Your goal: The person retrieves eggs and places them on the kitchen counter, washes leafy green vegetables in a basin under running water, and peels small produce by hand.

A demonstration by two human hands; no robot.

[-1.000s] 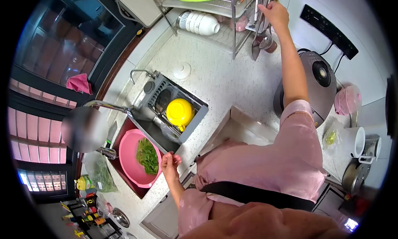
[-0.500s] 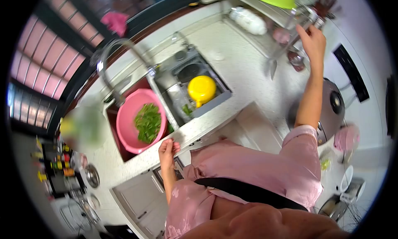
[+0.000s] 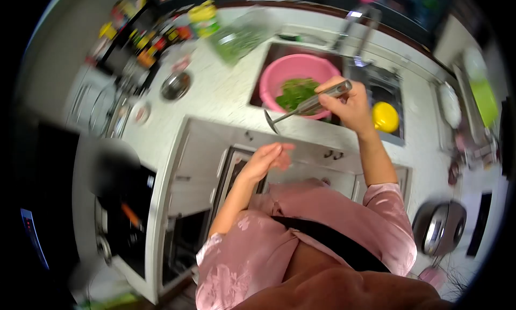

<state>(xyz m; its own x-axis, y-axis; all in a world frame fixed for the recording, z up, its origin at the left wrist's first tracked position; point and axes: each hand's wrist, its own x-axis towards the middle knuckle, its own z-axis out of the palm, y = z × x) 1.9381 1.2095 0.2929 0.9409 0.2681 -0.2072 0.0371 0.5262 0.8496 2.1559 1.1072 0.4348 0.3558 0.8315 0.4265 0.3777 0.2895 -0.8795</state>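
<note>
In the head view, my right hand [image 3: 350,110] is closed around the handle of a metal spatula [image 3: 307,104]. Its thin head, seen nearly edge-on, points left and down over the counter's front edge. Behind the spatula, a pink basin [image 3: 270,76] sits in the left sink bowl with leafy greens [image 3: 293,93] in it. My left hand [image 3: 267,160] hovers in front of the cabinets, below the spatula's head. Its fingers are loosely bent and a little blurred, with nothing seen in them.
A yellow ladle-like vessel [image 3: 385,117] lies in the right sink bowl. The faucet [image 3: 371,33] arches behind. Left along the counter are a plastic bag of greens [image 3: 236,44], a metal bowl [image 3: 176,86] and bottles. A black pan [image 3: 115,167] stands on the stove; a rice cooker [image 3: 441,227] is right.
The view has swung left toward the stove. My right hand has brought the spatula from the rack at the right to in front of the basin. My left hand has moved away from the counter edge.
</note>
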